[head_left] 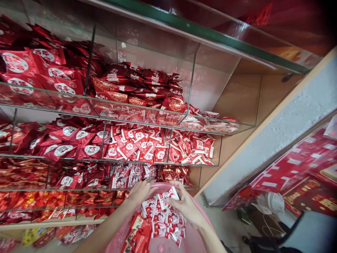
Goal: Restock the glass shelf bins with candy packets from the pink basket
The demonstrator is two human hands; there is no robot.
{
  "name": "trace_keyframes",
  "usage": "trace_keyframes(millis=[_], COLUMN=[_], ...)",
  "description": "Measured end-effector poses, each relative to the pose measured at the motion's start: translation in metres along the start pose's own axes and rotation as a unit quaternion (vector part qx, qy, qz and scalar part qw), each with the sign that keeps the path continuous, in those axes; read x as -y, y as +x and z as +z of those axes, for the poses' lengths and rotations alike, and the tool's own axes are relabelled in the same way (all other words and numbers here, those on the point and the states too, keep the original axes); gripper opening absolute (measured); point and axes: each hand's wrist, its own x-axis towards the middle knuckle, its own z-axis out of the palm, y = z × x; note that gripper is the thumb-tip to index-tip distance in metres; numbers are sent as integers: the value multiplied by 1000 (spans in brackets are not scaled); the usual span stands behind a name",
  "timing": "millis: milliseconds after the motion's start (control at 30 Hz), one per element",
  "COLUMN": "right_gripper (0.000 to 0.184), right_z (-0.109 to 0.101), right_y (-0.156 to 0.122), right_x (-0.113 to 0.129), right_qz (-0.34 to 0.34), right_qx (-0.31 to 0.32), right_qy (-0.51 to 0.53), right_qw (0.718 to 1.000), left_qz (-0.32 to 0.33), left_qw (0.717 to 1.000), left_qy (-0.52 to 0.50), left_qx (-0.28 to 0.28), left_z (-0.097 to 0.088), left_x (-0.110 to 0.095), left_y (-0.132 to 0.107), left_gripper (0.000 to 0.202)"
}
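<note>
A pink plastic basket (193, 242) is in front of me at the bottom of the view, its far rim close to the shelves. My left hand (140, 194) is closed at the far left of its rim, with the thumb on the inner side and the other fingertips partly hidden. Above the basket's inside, my right hand (184, 203) pinches a small red-and-white packet (172, 193) between thumb and fingers. Similar small packets (160, 223) lie in a heap beneath it. Larger red packets (137, 233) rest on the basket's left side.
Glass-fronted shelves (137, 121) hold red packets sorted into compartments. One compartment beyond my hands has white-and-red packets (126, 175). A wooden side panel (234, 140) borders the shelves. Red printed goods (295, 165) and a dark chair (302, 235) stand at right.
</note>
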Motion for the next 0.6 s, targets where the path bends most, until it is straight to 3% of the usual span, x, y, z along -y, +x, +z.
trace_keyframes(millis=[167, 267, 400, 500, 600], right_gripper=[36, 29, 39, 51, 59], right_z=[-3, -5, -6, -5, -3], right_y=[6, 6, 4, 3, 3], right_x=[-8, -9, -10, -13, -19], right_qz=[20, 30, 75, 102, 83], right_qx=[-34, -22, 12, 0, 3], right_qy=[50, 106, 187, 150, 70], right_qw=[998, 994, 979, 983, 994], left_qz=[-5, -12, -10, -13, -16], left_qw=[1000, 1000, 1000, 1000, 1000], left_qy=[-2, -12, -17, -10, -3], left_qx=[-1, 6, 10, 15, 17], left_z=[0, -2, -4, -5, -6], left_x=[0, -2, -2, -3, -4], left_y=[1, 0, 0, 0, 0], left_gripper=[47, 49, 50, 52, 51])
